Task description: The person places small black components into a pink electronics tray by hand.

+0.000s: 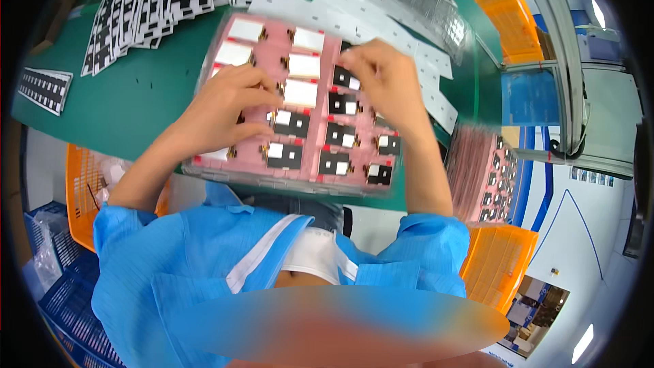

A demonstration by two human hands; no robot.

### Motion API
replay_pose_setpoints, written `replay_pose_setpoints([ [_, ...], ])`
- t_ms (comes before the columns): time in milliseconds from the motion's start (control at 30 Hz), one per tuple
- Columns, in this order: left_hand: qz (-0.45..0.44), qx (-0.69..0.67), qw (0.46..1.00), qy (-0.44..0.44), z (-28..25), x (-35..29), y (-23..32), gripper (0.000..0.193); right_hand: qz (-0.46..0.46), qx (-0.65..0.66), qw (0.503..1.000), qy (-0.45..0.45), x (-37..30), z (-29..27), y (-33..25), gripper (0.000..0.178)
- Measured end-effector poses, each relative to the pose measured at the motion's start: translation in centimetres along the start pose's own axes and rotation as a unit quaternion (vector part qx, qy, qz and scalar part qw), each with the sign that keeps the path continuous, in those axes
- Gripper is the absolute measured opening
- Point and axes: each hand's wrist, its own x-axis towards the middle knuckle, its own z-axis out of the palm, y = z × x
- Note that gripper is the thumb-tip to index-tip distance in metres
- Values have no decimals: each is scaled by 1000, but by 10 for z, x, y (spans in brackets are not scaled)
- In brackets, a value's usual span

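Observation:
A pink tray (315, 129) in front of me holds several small flat parts in rows. Some are plain white, like the white part (300, 93); others carry black covers with white squares, like the black-covered part (291, 124). My left hand (228, 105) rests over the tray's left side, thumb and forefinger apart beside the middle-left parts, nothing visible between them. At the upper right of the tray, my right hand (388, 82) has thumb and fingers pinched together by a black-covered part (345, 78). Whatever the fingertips hold is hidden.
Black-and-white sticker sheets (170, 0) lie fanned on the green table (116, 102), with a smaller stack (44, 90) at left. White sheets (402, 48) lie behind the tray. Stacked pink trays (473, 177) stand at right. Orange crates (501, 259) and blue baskets (78, 307) flank me.

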Motion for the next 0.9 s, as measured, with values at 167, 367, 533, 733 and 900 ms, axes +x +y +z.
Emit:
replay_pose_setpoints([
  [167,9,-30,1000,-1,-40,44,-10,26,42,-81,995,-43,109,5,85,26],
  [367,3,73,997,-29,-47,176,-140,10,81,-139,987,-6,209,62,166,32],
  [533,-80,218,972,25,-19,236,-229,32,86,-161,983,-9,223,97,167,38],
  [733,-78,219,973,0,7,263,-267,83,28,-219,975,10,220,98,204,48],
  [900,-85,213,973,-21,5,255,-289,78,6,-149,988,26,222,103,208,45],
])
